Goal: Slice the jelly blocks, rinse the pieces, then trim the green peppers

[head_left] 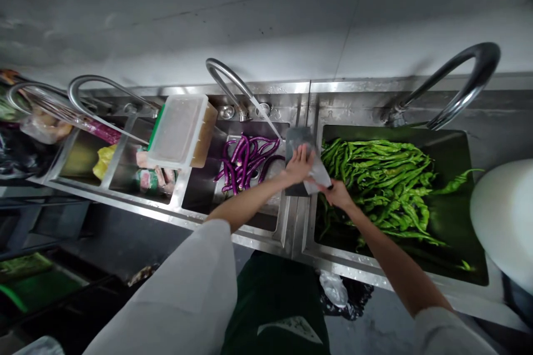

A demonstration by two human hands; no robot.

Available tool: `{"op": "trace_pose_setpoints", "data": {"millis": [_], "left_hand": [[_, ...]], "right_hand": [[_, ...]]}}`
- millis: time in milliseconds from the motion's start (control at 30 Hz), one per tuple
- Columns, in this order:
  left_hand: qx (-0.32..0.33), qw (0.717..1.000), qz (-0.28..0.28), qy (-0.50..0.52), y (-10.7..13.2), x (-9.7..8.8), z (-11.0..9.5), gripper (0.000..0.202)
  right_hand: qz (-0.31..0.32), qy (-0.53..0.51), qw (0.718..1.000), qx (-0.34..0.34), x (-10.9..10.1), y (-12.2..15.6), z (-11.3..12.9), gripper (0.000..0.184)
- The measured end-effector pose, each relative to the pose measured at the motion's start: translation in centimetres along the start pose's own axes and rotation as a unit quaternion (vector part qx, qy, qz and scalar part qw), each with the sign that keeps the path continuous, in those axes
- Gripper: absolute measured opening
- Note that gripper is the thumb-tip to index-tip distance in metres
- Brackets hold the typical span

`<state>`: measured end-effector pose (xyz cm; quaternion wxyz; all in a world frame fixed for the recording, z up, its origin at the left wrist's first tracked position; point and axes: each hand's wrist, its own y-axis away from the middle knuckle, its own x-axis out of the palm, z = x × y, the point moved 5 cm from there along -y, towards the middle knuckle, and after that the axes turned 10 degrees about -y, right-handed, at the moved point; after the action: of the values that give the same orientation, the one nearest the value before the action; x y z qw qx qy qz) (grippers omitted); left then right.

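Observation:
A grey sharpening stone (296,138) lies across the ridge between two sinks. The broad blade of a cleaver (320,173) rests on it, tilted, partly over the edge of the right sink. My left hand (300,163) presses on the blade with its fingers stretched out flat. At the blade's lower right end, my right hand (336,195) is closed around the handle, which the fingers mostly hide. Purple eggplants (245,158) lie in the sink to the left, and long green peppers (383,183) fill much of the sink to the right.
A lidded plastic box (179,130) sits over the sinks on the left, near packaged meat (152,180) and a yellow bag (104,161). Curved faucets (227,75) rise behind; water runs into the eggplant sink. A large white rounded container (506,216) stands far right.

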<state>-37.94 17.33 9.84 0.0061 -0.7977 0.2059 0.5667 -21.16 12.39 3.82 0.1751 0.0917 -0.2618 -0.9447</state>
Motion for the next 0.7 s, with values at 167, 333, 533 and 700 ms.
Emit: {"op": "trace_pose_setpoints", "data": {"millis": [167,333,533,700], "left_hand": [[0.007,0.994,0.07,-0.079,-8.4,-5.3,1.6,0.12],[-0.049,0.996,0.051,-0.045,4.7,0.4,-3.3,0.115],[-0.052,0.996,0.069,0.005,7.7,3.6,-3.8,0.108],[0.002,0.991,0.094,-0.095,-6.2,-4.3,0.8,0.115]], "right_hand": [[-0.053,-0.019,0.997,-0.054,-1.2,-5.8,5.7,0.05],[0.046,-0.024,0.999,0.007,0.9,5.2,-1.8,0.057],[0.012,0.001,0.999,0.05,0.6,7.1,-4.7,0.056],[-0.07,-0.01,0.997,-0.018,-1.3,-4.8,4.1,0.053]]}}
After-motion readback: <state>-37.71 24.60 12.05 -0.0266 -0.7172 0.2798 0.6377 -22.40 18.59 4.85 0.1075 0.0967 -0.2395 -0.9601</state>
